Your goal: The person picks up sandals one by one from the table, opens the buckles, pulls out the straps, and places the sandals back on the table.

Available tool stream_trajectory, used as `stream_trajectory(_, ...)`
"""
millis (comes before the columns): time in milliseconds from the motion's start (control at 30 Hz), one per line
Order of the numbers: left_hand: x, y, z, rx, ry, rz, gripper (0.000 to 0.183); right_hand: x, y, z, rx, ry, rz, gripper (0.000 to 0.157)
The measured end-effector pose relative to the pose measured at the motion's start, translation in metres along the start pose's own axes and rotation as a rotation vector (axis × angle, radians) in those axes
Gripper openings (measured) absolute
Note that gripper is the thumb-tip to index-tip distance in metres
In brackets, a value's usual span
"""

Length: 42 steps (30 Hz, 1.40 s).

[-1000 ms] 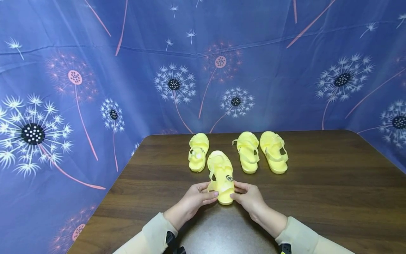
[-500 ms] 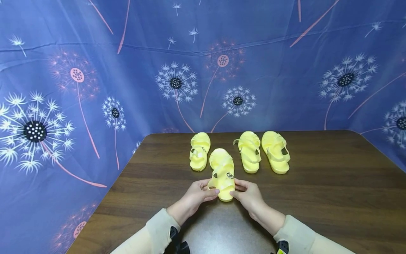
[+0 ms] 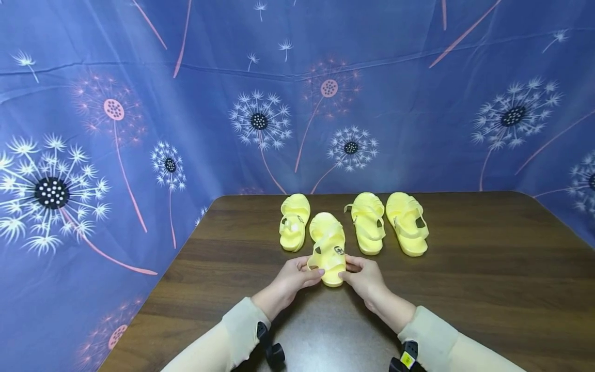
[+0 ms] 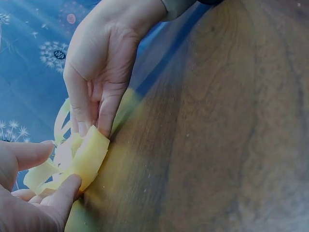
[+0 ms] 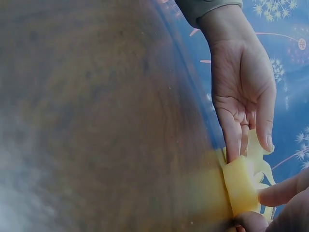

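A yellow sandal (image 3: 331, 258) with a dark oval mark on its insole lies toe-away near the middle of the table. My left hand (image 3: 292, 277) pinches its heel end from the left side, thumb on top. On the opposite side, my right hand (image 3: 367, 280) pinches the heel end between thumb and fingers. Both wrist views show the sandal's yellow heel (image 4: 91, 154) between the two hands; the left wrist view hides its toe. Just beyond, at the left, lies another yellow sandal (image 3: 293, 240). Two more yellow sandals, one (image 3: 369, 227) and another (image 3: 408, 227), lie side by side to the right.
The brown wooden table (image 3: 492, 279) has a rounded far edge. Behind it and along the left hangs a blue cloth (image 3: 400, 103) printed with dandelions. Black wrist devices, one at the left cuff (image 3: 274, 354), hang close over the tabletop.
Both hands have moved the held sandal forward, away from the body, toward the row of other sandals. The grip at its heel has stayed the same. The head view has shifted slightly.
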State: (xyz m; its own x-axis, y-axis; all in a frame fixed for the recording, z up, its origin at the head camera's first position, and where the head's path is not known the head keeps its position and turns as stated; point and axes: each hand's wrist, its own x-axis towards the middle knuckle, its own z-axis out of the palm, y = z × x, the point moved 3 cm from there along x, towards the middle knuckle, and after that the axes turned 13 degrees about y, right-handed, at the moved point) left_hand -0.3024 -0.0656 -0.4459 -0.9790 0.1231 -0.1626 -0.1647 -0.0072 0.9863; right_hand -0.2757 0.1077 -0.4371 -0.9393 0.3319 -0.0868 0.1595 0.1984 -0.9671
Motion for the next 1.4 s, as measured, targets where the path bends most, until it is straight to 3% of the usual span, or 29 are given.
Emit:
stream_trajectory(867,0.022,0.005,0.009,0.061,0.059,-0.026,0.043,0.019,-0.007,0.002,-0.039,0.028,-0.024,0.048)
stream_trajectory(1400,0.032,0.013,0.013,0.095,0.095,-0.031,0.043,0.028,-0.011,0.008,-0.1,0.04,-0.081,0.051)
